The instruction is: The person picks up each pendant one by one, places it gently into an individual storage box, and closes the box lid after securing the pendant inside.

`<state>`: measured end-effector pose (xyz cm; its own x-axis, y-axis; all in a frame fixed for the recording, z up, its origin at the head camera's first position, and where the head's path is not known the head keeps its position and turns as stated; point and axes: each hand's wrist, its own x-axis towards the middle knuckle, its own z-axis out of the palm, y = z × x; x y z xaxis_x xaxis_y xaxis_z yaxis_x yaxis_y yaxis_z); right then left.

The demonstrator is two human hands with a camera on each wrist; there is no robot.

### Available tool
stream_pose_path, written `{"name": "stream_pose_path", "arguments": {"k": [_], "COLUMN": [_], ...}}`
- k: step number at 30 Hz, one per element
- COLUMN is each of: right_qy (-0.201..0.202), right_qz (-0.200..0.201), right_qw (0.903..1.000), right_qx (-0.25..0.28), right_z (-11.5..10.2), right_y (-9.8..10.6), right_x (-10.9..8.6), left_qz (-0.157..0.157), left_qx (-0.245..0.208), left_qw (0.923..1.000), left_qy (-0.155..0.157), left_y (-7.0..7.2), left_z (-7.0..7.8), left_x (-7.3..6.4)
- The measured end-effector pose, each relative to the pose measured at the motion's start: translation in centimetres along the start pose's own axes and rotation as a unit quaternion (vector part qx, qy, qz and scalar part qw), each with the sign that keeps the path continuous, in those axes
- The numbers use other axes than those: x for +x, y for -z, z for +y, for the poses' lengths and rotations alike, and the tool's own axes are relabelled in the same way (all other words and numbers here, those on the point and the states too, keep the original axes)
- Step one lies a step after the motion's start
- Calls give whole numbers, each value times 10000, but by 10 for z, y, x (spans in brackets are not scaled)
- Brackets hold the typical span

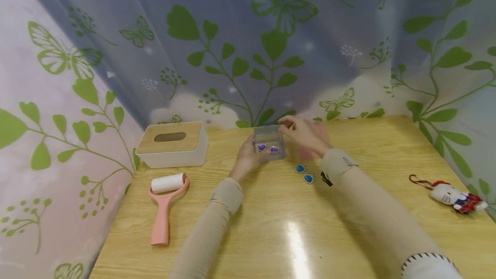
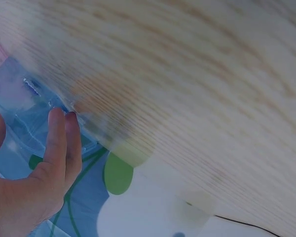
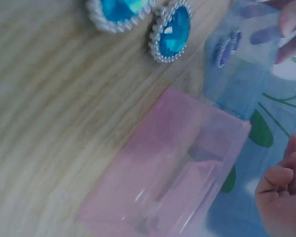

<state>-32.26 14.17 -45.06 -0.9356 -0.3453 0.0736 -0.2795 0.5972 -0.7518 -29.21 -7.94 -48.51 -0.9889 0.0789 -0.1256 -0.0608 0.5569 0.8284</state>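
My left hand holds a small see-through bluish box near the back of the table, thumb and fingers on either side of it. Two purple heart-shaped gems show inside. Just over the box's right edge is my right hand; its fingers are bent, with nothing seen between them and the thumb. A pink see-through box sits beside the bluish one, partly covered by my right hand in the head view. Two blue heart-shaped gems with beaded silver rims lie in front of the boxes.
At the left stand a white tissue box with a wooden lid and, nearer me, a pink lint roller. A plush cat keychain lies at the right edge. Patterned curtain hangs along the table's back edge.
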Motion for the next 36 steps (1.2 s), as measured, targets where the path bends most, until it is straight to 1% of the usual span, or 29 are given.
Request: {"name": "stream_pose_path", "arguments": {"k": [3,6,7,10,13,17,19,23,26,29,30,32,33,34,36], "right_qy": [-131,-147,-174,-245,-244,-290,-419,-685,-678,-605,-578,-575,-601,-649,-753], "right_qz": [487,851,993,1257,1365,1230,1142,866,541,251,206,167,178,196,253], "right_qw": [9979,9909,9889,9832,9800,9820,9847,9885,9888,9861,9864,9858,9859,9860,9856], "right_qx": [397,1030,1094,1301,1429,1405,1252,1034,1213,1529,1524,1569,1548,1521,1496], "right_z": [3,7,9,14,20,30,36,48,54,60,61,63,64,65,66], "right_y": [8,17,19,25,29,32,33,34,34,32,31,29,29,28,28], "right_x": [-6,-14,-16,-24,-31,-42,-47,-57,-62,-66,-66,-68,-68,-68,-69], "left_qz": [70,103,102,51,-1,-31,-49,-139,-200,-253,-246,-156,-63,37,315], "left_qx": [-53,-3,20,53,17,-55,-77,-105,-150,-220,-177,20,142,267,530], "left_qw": [10000,9999,9999,10000,10000,9999,9997,9984,9971,9964,9968,9976,9974,9966,9928], "left_qy": [26,14,-2,-36,-70,-148,-243,-547,-714,-778,-734,-671,-707,-773,-1029], "left_y": [2,3,3,3,3,3,4,1,0,0,0,0,0,0,-1], "left_z": [0,0,0,-2,-4,-4,-4,-4,-4,-2,0,5,9,13,21], "left_x": [1,1,1,2,2,1,1,2,3,0,-2,-7,-9,-11,-16]}}
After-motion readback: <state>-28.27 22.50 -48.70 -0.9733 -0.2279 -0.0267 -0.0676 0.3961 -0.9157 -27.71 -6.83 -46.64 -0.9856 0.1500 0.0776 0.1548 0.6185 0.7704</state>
